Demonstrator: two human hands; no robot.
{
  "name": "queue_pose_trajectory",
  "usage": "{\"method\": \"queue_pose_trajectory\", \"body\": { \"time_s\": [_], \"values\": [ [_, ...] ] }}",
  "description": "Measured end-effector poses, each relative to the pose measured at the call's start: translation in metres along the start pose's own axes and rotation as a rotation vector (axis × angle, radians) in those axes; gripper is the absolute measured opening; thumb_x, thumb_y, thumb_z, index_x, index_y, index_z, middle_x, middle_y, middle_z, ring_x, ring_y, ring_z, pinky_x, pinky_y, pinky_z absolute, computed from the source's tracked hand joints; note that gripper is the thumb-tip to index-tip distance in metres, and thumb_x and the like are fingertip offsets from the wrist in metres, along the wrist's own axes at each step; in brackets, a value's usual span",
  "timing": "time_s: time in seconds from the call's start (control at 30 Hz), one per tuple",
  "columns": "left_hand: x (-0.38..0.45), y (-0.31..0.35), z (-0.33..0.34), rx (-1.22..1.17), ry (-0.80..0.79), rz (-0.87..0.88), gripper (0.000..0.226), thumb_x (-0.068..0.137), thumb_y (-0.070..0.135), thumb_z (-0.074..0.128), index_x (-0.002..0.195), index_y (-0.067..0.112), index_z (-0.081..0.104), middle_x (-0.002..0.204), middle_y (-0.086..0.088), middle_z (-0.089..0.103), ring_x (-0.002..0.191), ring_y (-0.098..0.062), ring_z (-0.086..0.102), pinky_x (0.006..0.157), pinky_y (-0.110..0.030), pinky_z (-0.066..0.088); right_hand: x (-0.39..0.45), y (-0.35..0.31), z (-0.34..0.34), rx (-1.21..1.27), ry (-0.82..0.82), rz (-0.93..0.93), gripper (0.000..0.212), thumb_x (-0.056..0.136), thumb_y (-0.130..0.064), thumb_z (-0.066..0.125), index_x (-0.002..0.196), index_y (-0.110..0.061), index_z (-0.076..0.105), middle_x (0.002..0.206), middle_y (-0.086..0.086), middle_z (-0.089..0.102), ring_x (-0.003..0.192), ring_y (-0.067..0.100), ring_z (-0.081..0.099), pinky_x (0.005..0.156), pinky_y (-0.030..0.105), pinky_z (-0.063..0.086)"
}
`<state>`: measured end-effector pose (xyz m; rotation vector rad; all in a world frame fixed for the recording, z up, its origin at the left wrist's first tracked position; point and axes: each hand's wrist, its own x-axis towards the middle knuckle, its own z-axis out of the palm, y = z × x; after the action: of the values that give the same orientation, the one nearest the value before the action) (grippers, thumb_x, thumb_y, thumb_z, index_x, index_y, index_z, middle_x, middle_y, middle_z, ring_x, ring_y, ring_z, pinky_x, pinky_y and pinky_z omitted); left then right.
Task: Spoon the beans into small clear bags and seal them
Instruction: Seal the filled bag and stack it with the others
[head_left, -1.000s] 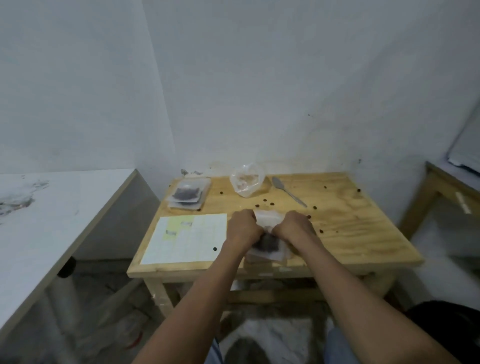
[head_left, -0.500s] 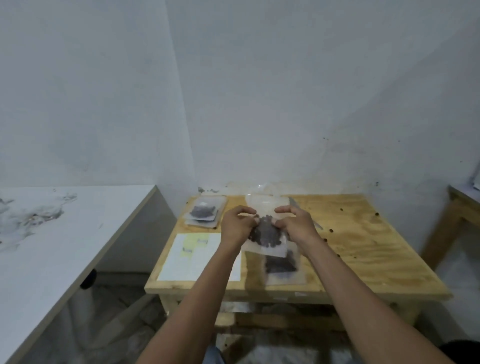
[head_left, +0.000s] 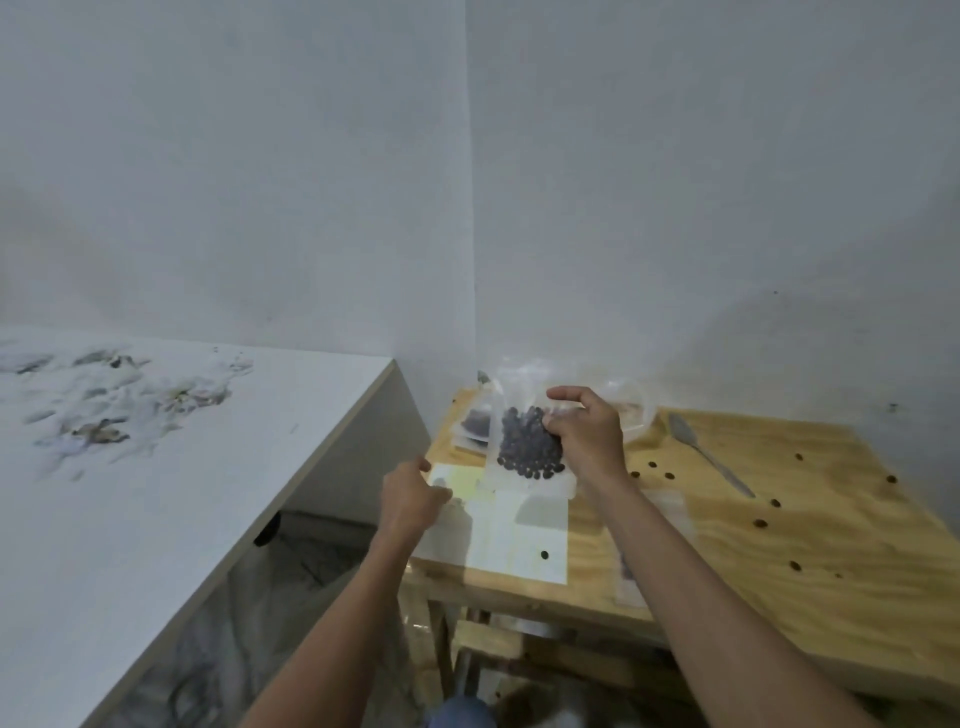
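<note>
the right hand, just right of the frame's centre, held a small clear bag up above the wooden counter, its fingers and thumb curled round the bag's right side, pinching the plastic beside the dark beans heaped in its lower half. the left hand, lower and to the left, rested near the counter's left edge on a white sheet; its fingers looked loosely curled and whether they pinched the sheet could not be told. the bag's top, faint against the wall, could not be read as sealed or open, and that seemed the main risk: held by one side only, the bag might tilt and spill beans if the strip was not fully pressed. loose beans already lay scattered across the right half of the counter, a sign of how easily they rolled. a one-sided pinch on slick plastic could also slip under the load. behind the held bag, at the counter's far left, more filled bags lay stacked, and setting this one down carelessly might knock them. the spoon lay well apart, to the right.
</note>
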<state>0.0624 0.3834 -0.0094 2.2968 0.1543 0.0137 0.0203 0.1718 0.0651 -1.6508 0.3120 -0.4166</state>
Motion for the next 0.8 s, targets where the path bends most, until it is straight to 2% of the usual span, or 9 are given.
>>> {"method": "queue_pose_trajectory", "body": {
  "time_s": [0.03,0.13,0.23,0.3,0.4,0.47,0.57,0.67,0.8],
  "values": [
    [0.001,-0.001,0.003,-0.004,0.001,-0.007,0.053,0.086,0.021,0.081,0.133,0.011,0.058,0.128,-0.011,0.062,0.078,-0.010,0.060,0.056,-0.021,0.044,0.001,0.000,0.003,-0.006,-0.005,0.001,0.031,0.087,-0.003,0.064,0.097,-0.031,0.070,0.084,0.008,0.065,0.073,0.020,0.058,0.059,0.031,0.044],
    [0.005,0.003,0.008,0.017,-0.002,-0.030,0.062,0.080,0.022,0.086,0.134,0.011,0.058,0.130,-0.012,0.062,0.091,-0.022,0.065,0.070,-0.032,0.054,0.003,0.001,0.008,-0.020,-0.017,-0.004,0.029,0.089,-0.004,0.065,0.099,-0.031,0.070,0.095,0.009,0.070,0.076,0.019,0.059,0.058,0.030,0.044],
    [0.006,0.007,0.011,0.088,0.003,-0.037,0.059,0.081,0.015,0.081,0.135,0.013,0.058,0.128,-0.012,0.065,0.104,-0.029,0.067,0.085,-0.040,0.059,0.005,0.004,0.010,-0.018,-0.028,-0.008,0.028,0.090,-0.004,0.064,0.102,-0.029,0.070,0.101,0.009,0.070,0.077,0.019,0.059,0.060,0.030,0.045],
    [0.004,0.008,0.013,0.130,0.020,-0.032,0.056,0.083,0.013,0.077,0.136,0.015,0.057,0.126,-0.010,0.067,0.106,-0.029,0.067,0.088,-0.042,0.059,0.006,0.006,0.012,-0.018,-0.037,-0.013,0.029,0.089,-0.004,0.064,0.102,-0.029,0.070,0.103,0.009,0.070,0.077,0.019,0.058,0.060,0.030,0.046],
    [0.002,0.011,0.016,0.131,0.040,-0.036,0.051,0.087,0.011,0.071,0.135,0.016,0.058,0.127,-0.008,0.067,0.107,-0.028,0.067,0.085,-0.037,0.056,0.008,0.009,0.014,-0.027,-0.042,-0.019,0.030,0.089,-0.004,0.064,0.102,-0.030,0.070,0.105,0.008,0.070,0.076,0.019,0.058,0.059,0.031,0.047],
    [0.002,0.013,0.016,0.008,0.076,-0.070,0.046,0.086,0.010,0.072,0.130,0.016,0.060,0.121,-0.009,0.067,0.098,-0.025,0.068,0.083,-0.038,0.058,0.009,0.011,0.014,-0.025,-0.037,-0.017,0.030,0.089,-0.003,0.063,0.103,-0.029,0.070,0.106,0.008,0.069,0.074,0.018,0.058,0.058,0.029,0.047],
    [-0.004,0.028,0.010,-0.411,0.169,-0.066,0.043,0.082,0.005,0.077,0.122,0.011,0.061,0.094,-0.005,0.068,0.078,-0.015,0.066,0.073,-0.040,0.060,0.012,0.014,0.011,-0.020,-0.021,-0.013,0.030,0.089,-0.003,0.063,0.105,-0.028,0.070,0.108,0.007,0.068,0.072,0.018,0.058,0.056,0.027,0.047],
    [-0.013,0.057,0.003,-0.834,0.164,0.018,0.040,0.082,-0.001,0.078,0.116,0.011,0.060,0.072,0.001,0.070,0.070,-0.008,0.068,0.072,-0.030,0.050,0.013,0.018,0.010,-0.005,-0.005,-0.018,0.032,0.087,-0.003,0.065,0.102,-0.030,0.070,0.111,0.008,0.068,0.081,0.019,0.064,0.061,0.031,0.051],
    [-0.025,0.093,0.011,-1.020,0.124,0.142,0.038,0.082,-0.005,0.077,0.114,0.010,0.061,0.068,-0.001,0.070,0.071,-0.008,0.069,0.069,-0.013,0.051,0.009,0.017,0.009,0.026,-0.025,-0.036,0.033,0.087,-0.002,0.065,0.102,-0.031,0.071,0.105,0.009,0.070,0.085,0.025,0.070,0.072,0.041,0.060]
  ]
}}
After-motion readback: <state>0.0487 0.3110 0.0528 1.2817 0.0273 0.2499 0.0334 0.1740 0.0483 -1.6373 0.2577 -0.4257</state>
